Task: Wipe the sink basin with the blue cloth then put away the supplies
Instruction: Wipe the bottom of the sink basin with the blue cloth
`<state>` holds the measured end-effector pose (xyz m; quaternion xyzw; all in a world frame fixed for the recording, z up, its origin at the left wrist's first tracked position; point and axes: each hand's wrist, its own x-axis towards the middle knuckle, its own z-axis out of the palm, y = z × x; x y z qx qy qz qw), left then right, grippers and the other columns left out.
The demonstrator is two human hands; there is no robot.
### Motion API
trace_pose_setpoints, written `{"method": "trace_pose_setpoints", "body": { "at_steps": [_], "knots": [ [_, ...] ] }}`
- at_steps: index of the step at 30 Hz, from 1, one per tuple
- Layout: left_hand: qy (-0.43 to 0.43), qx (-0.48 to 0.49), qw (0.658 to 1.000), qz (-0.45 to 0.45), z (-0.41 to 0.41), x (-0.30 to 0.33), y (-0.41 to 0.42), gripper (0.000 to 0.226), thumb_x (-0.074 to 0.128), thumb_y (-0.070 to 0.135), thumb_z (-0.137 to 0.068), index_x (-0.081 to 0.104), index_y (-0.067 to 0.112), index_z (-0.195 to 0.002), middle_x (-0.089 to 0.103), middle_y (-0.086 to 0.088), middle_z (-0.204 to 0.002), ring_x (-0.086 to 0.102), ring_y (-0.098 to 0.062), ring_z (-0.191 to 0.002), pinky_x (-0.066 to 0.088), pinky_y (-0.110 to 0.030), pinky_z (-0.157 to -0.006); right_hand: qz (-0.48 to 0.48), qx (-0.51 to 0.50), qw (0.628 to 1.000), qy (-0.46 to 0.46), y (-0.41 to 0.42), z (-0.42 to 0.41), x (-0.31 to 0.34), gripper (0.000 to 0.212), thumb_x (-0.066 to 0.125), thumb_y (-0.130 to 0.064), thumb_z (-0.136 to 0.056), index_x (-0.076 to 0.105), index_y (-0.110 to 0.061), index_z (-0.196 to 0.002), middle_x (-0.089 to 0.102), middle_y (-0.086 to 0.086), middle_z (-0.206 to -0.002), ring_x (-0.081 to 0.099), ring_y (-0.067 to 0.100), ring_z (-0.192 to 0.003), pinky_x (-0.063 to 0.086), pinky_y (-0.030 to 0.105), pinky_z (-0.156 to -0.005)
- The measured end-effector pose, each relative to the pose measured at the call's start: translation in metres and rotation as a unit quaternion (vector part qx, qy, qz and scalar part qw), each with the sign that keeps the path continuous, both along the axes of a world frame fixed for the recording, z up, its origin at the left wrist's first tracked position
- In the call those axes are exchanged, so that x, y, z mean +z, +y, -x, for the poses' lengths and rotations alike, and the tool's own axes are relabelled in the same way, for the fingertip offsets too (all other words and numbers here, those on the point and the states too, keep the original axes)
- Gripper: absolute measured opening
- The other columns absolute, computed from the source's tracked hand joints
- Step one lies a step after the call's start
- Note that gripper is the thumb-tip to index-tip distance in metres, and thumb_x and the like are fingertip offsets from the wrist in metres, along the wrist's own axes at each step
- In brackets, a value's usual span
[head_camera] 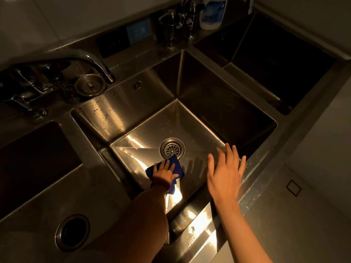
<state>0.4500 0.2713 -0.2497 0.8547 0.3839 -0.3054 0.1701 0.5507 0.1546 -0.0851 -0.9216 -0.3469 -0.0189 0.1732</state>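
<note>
Wiping the square stainless-steel sink basin (199,95) floor with our folded dark-blue cloth (177,166).
Left hand (164,172) pressed flat on cloth, fingers spread, just near-side of round metal drain strainer (172,149); right hand (225,171) spread wide above basin's right rim.

Left hand (164,172) arm extended down, fingers straight, palm pressing flat. Right hand (225,172) raised, 5 fingers spread, holding nothing.

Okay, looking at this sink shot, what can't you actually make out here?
- Cleaner bottle: top cut off by the head view's upper edge, label blurred.
- Blue cloth: partly hidden under the left hand.
- Right-hand basin: too dark to see inside.
- Right hand: whether it touches the steel, unclear.
</note>
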Motion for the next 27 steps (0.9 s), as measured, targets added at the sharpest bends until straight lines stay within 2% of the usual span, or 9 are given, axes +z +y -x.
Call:
{"method": "trace_pose_setpoints", "body": {
  "at_steps": [6,12,18,23,27],
  "knots": [
    [-0.013,-0.044,0.999,0.014,0.007,-0.016,-0.014,0.055,0.022,0.039,-0.104,0.006,0.021,-0.153,-0.001,-0.005,-0.161,0.004,-0.020,-0.149,0.005,-0.043,-0.119,0.003,-0.001,1.000,-0.003,0.000,0.000,-0.001,0.043,0.036,-0.036,-0.096,0.055,-0.008,-0.122,0.044,0.015,-0.138,0.026,0.026,-0.136,0.002,0.042,-0.113],
    [-0.005,-0.078,0.997,0.025,0.010,-0.028,-0.014,0.054,0.022,0.026,-0.105,0.000,0.014,-0.153,-0.002,-0.006,-0.161,0.002,-0.020,-0.149,0.003,-0.048,-0.118,0.002,-0.006,1.000,-0.004,0.000,0.000,0.000,0.047,0.033,-0.038,-0.093,0.055,-0.008,-0.122,0.045,0.015,-0.138,0.028,0.026,-0.135,0.003,0.042,-0.112],
    [0.020,-0.102,0.991,0.079,0.008,-0.032,0.001,0.060,0.031,0.027,-0.103,-0.001,0.017,-0.153,-0.007,-0.001,-0.161,-0.003,-0.018,-0.149,0.003,-0.045,-0.119,-0.008,-0.004,1.000,0.000,0.001,0.001,0.001,0.047,0.035,-0.037,-0.093,0.056,-0.006,-0.120,0.046,0.016,-0.136,0.029,0.028,-0.134,0.005,0.043,-0.112],
    [0.026,-0.090,0.994,0.054,0.005,-0.043,-0.003,0.067,0.041,0.028,-0.100,0.000,0.018,-0.153,-0.005,-0.003,-0.161,0.000,-0.021,-0.149,0.008,-0.047,-0.119,-0.009,-0.005,1.000,-0.001,0.000,0.001,0.001,0.047,0.034,-0.038,-0.093,0.056,-0.007,-0.121,0.045,0.015,-0.137,0.029,0.026,-0.135,0.004,0.042,-0.112],
    [0.028,-0.078,0.996,0.027,0.004,-0.054,-0.007,0.066,0.040,0.027,-0.101,0.000,0.018,-0.153,-0.004,-0.004,-0.161,-0.001,-0.023,-0.148,0.008,-0.048,-0.119,-0.009,-0.005,1.000,-0.003,0.001,0.001,-0.001,0.047,0.034,-0.038,-0.093,0.056,-0.008,-0.121,0.046,0.014,-0.137,0.029,0.026,-0.135,0.004,0.042,-0.113]
  ]
}}
